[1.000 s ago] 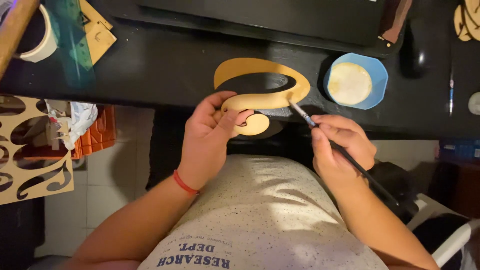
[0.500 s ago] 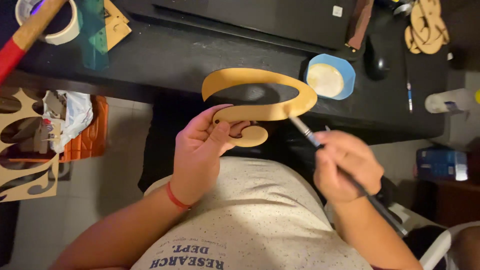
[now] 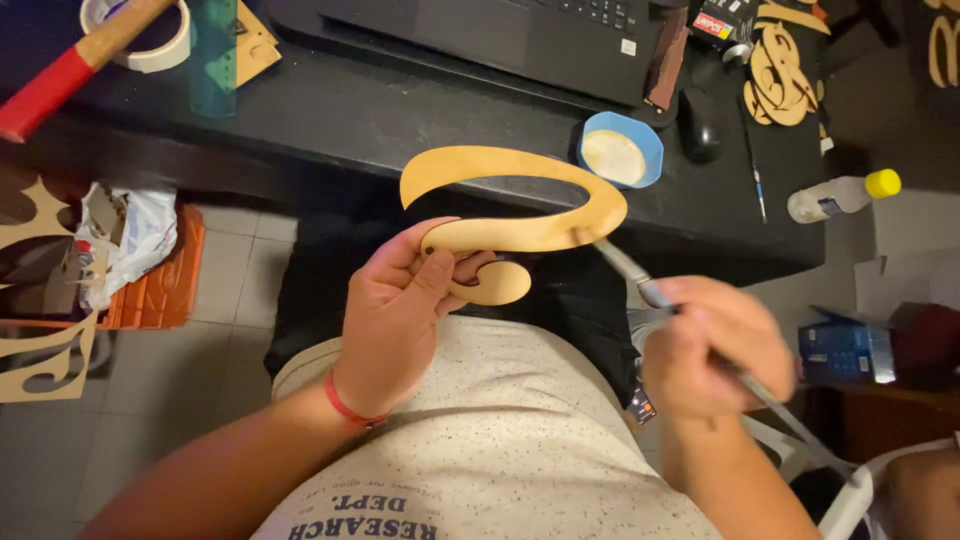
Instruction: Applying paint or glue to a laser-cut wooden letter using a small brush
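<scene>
My left hand (image 3: 395,315) grips the lower end of a curved wooden cutout (image 3: 520,190), light brown and shaped like a looping swirl, held above my lap. My right hand (image 3: 715,345) holds a thin paintbrush (image 3: 625,265), and its tip touches the right outer edge of the cutout. A red band sits on my left wrist. A blue bowl (image 3: 622,150) with pale creamy liquid stands on the black desk (image 3: 400,110) just beyond the cutout.
A laptop (image 3: 500,30), a black mouse (image 3: 698,125), more wooden cutouts (image 3: 780,65), a pen and a white bottle with yellow cap (image 3: 840,195) lie on the desk. A tape roll (image 3: 150,45) and red-handled tool are far left. An orange crate (image 3: 165,280) stands on the floor.
The view has shifted, so the desk items sit lower in the frame. My right hand has drawn the brush along the cutout's right edge; my left hand keeps the same hold.
</scene>
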